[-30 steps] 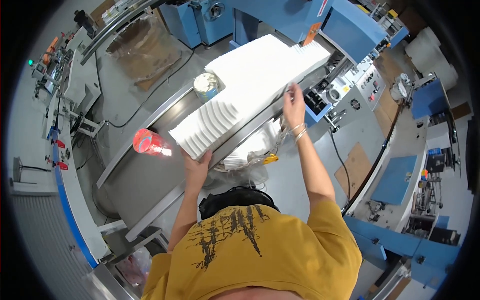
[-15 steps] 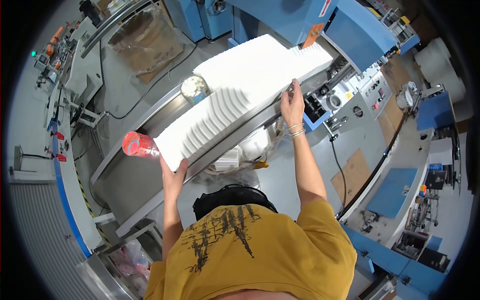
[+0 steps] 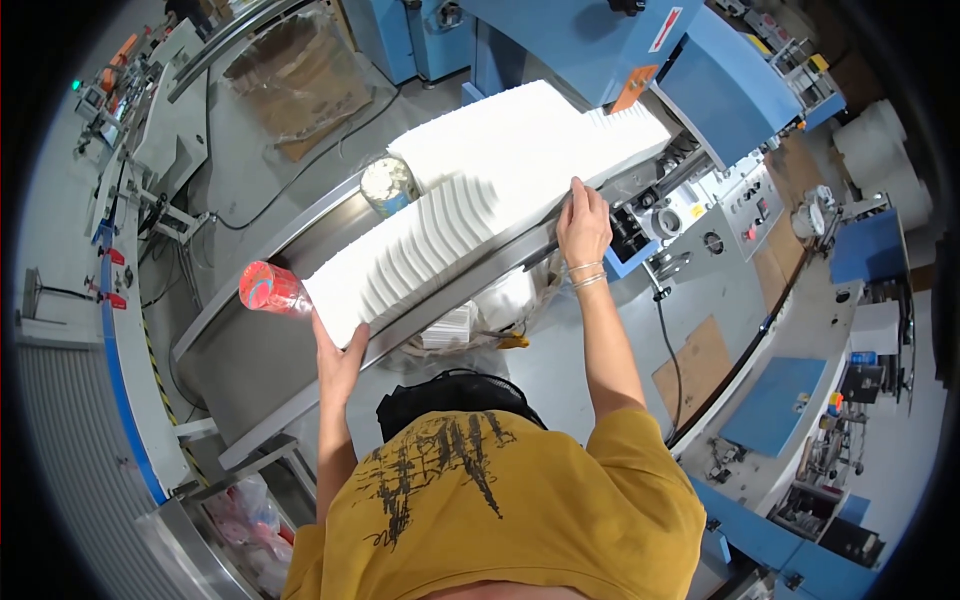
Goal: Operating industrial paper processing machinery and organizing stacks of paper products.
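A long row of stacked white sheets (image 3: 400,255) lies on a grey metal trough (image 3: 262,372), its left part showing curved ridges. My left hand (image 3: 338,362) grips the near left end, thumb on the near side and fingers at the end face. Against the near side farther right, my right hand (image 3: 584,228) rests with fingers stretched out, gripping nothing. A red cylinder with clear wrapping (image 3: 272,288) touches the left end of the row. Behind the row stands a cylinder with a pale speckled top (image 3: 386,182). More white stacked sheets (image 3: 500,125) lie farther back, reaching toward a blue machine.
The blue machine (image 3: 600,45) with an orange tab (image 3: 632,88) stands at the far right end. Beside my right hand are a roller mechanism (image 3: 632,235) and a control panel (image 3: 755,205). A plastic-lined box (image 3: 300,80) sits on the floor; a bag (image 3: 505,300) is below the trough.
My right hand has slid slightly down along the near side, its fingers now closer together. My left hand stays at the end of the row. The view has shifted slightly.
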The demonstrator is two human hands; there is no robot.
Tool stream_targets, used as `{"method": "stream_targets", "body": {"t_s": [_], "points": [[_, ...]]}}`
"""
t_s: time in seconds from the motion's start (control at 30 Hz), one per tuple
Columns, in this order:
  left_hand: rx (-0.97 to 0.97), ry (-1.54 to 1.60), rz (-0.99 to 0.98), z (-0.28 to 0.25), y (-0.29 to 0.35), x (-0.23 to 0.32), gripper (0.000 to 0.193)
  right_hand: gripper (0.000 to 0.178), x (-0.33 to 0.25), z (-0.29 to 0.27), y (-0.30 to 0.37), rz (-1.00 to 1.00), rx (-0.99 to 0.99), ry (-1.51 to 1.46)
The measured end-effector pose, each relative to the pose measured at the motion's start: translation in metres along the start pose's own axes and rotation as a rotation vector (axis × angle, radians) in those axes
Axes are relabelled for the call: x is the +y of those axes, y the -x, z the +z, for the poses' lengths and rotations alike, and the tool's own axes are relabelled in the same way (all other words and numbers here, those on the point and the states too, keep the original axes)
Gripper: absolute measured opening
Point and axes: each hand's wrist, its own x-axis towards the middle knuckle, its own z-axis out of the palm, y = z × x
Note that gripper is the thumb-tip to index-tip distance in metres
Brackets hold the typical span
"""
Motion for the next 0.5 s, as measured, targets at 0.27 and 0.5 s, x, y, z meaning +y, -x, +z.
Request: {"method": "stream_targets", "body": {"t_s": [0.27,0.5], "points": [[-0.014,0.471,-0.250,-0.008,-0.005,-0.037,0.077,0.029,-0.004,-0.003,-0.017,0.263,-0.151,-0.283],[-0.138,0.483,-0.546,-0.020,-0.027,-0.008,0.086,0.088,0.014,-0.013,-0.064,0.492,-0.842,-0.490]]}}
